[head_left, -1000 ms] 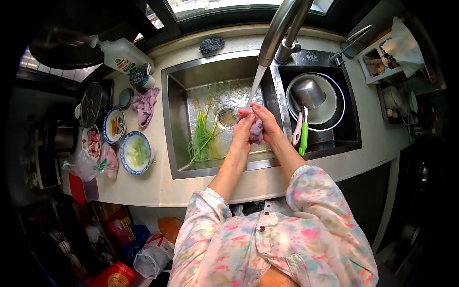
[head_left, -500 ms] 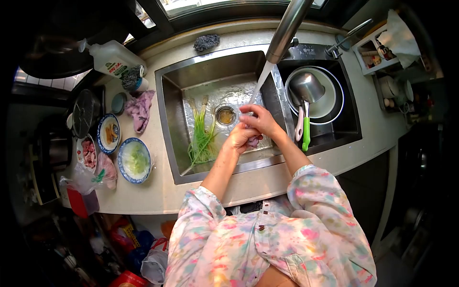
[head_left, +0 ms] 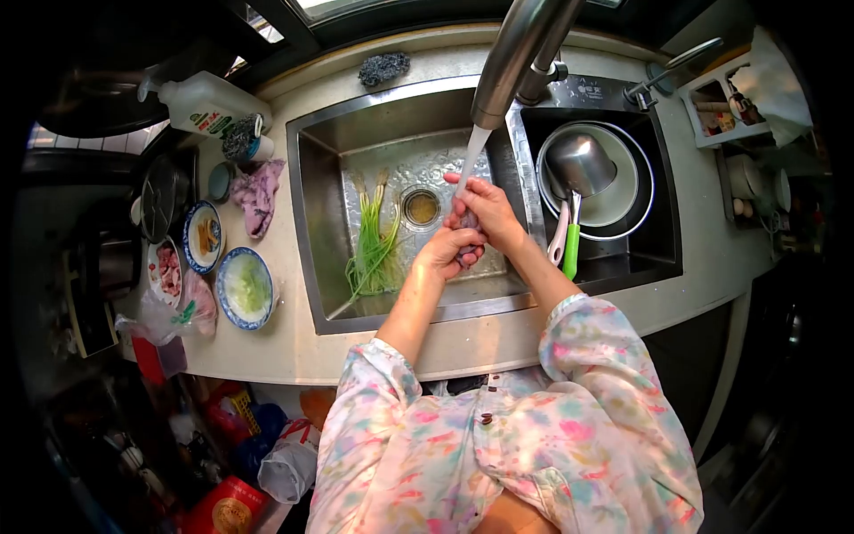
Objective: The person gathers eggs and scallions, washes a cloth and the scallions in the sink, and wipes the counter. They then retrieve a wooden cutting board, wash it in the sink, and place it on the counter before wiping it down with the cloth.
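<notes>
Water runs from the faucet onto my hands above the steel sink. My left hand is closed around a small pinkish-purple item, too covered to identify. At the item's upper end, my right hand has its fingers curled against it, close to my left hand. Left of the drain, green onions lie on the sink floor.
The right basin holds bowls, a steel pot and a green-handled utensil. On the left counter are a plate of pale green slices, a dish of meat, a pink cloth and a bottle.
My right hand has shifted its fingers off the top of my left hand, and more of the pinkish-purple item shows between them. The view has shifted slightly.
</notes>
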The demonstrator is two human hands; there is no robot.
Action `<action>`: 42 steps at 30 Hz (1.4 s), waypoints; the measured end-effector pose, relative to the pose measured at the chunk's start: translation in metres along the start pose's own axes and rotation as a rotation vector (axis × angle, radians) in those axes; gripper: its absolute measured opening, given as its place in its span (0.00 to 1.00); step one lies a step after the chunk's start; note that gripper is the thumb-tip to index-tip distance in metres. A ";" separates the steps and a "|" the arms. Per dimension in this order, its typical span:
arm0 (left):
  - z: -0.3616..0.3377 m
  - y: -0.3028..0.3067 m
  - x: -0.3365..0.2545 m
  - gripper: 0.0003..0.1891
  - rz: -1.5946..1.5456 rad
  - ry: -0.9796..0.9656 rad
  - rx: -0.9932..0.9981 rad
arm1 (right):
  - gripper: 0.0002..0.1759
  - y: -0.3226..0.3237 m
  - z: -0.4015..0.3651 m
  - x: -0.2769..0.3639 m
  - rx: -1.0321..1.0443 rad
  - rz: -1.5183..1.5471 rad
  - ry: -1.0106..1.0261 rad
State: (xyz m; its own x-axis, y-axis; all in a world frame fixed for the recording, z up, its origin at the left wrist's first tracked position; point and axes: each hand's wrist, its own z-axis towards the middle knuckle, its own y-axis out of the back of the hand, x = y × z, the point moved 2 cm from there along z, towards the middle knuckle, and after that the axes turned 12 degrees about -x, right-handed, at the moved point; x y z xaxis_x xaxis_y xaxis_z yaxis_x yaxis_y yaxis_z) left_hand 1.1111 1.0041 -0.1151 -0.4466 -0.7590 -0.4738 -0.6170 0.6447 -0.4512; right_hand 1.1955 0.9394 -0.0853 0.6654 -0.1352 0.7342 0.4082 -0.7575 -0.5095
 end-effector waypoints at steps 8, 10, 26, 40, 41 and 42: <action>0.024 -0.003 0.015 0.09 0.827 -0.668 -0.520 | 0.18 0.008 0.031 -0.020 -0.191 -0.049 -0.051; 0.002 -0.015 0.007 0.13 1.035 -0.587 -0.663 | 0.14 0.009 0.033 -0.023 -0.255 -0.147 -0.013; -0.007 0.019 -0.046 0.18 0.408 -0.396 -0.371 | 0.16 0.040 0.013 -0.030 -0.154 -0.344 -0.141; 0.011 0.035 -0.021 0.08 0.459 -1.056 -0.609 | 0.05 0.044 -0.002 -0.008 -0.296 -0.156 0.130; 0.007 0.031 -0.021 0.08 0.422 -1.073 -0.622 | 0.04 0.039 -0.003 -0.004 -0.294 -0.122 0.130; -0.004 0.019 -0.025 0.08 0.259 -0.931 -0.559 | 0.04 0.037 -0.003 -0.002 -0.293 -0.087 0.130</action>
State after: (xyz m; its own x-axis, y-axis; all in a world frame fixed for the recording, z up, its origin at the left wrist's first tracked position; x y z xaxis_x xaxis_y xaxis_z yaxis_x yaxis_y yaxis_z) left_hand 1.1078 1.0350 -0.1084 -0.0886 -0.0923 -0.9918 -0.8849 0.4643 0.0358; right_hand 1.2072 0.9099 -0.1040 0.5428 -0.1277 0.8301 0.2506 -0.9187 -0.3053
